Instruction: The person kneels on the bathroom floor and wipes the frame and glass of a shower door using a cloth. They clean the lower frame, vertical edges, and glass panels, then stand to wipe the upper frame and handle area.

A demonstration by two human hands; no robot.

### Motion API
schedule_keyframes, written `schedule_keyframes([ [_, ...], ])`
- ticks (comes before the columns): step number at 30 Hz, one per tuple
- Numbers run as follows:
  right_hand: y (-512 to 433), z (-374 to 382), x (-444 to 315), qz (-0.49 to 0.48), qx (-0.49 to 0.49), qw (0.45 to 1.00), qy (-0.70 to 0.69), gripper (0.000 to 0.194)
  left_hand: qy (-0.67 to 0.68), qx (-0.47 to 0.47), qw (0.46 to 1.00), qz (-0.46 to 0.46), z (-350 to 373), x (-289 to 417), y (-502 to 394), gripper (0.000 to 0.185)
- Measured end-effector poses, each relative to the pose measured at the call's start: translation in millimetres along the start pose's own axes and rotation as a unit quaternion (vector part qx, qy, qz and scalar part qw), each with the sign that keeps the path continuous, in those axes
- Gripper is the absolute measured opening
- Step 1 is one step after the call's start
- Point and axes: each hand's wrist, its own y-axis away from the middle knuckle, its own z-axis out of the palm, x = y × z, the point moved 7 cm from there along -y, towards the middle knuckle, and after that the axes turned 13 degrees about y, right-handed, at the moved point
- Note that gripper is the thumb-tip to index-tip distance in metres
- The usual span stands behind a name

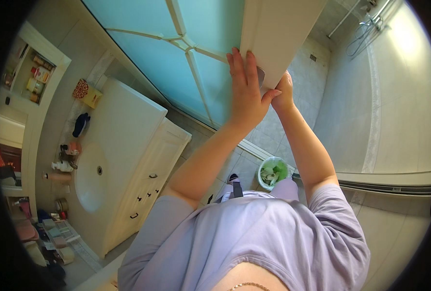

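Note:
A pale sliding door frame (pixel 273 32) with a blue frosted glass panel (pixel 208 22) and crossed trim rises before me. My left hand (pixel 248 83) lies against the frame's near face, fingers extended over its edge beside the glass, thumb pointing right. Beside its fingers a small dark recessed pull (pixel 261 75) shows partly. My right hand (pixel 284 91) is at the frame's opposite edge, partly behind it; its fingers are mostly hidden, so its hold cannot be made out.
A white vanity (pixel 128 120) with a washbasin (pixel 92 178) stands at left, toiletries along its back. A lined waste bin (pixel 273 172) holding crumpled paper stands on the floor by the door track (pixel 253 150). Shower fittings (pixel 372 23) hang on the upper right wall.

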Motion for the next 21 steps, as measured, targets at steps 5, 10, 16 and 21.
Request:
schedule_keyframes([
  [5, 0.0, -1.6, 9.7, 0.015, 0.018, 0.999, -0.032, 0.050, 0.010, 0.008, 1.000, -0.016, 0.6, 0.5, 1.6, 0.113],
  [10, -1.8, -1.5, 7.4, -0.001, 0.027, 0.999, -0.019, 0.047, -0.006, 0.017, 1.000, -0.007, -1.2, 3.2, 0.4, 0.113],
  [16, -4.2, -0.5, 5.6, -0.039, 0.035, 0.998, 0.031, 0.042, -0.019, 0.011, 1.000, -0.022, -1.5, -0.2, 4.3, 0.114],
  [21, -2.9, 0.0, 9.7, 0.000, 0.015, 1.000, -0.016, 0.046, -0.018, 0.031, 0.999, -0.035, -3.9, 2.1, 8.1, 0.113],
])
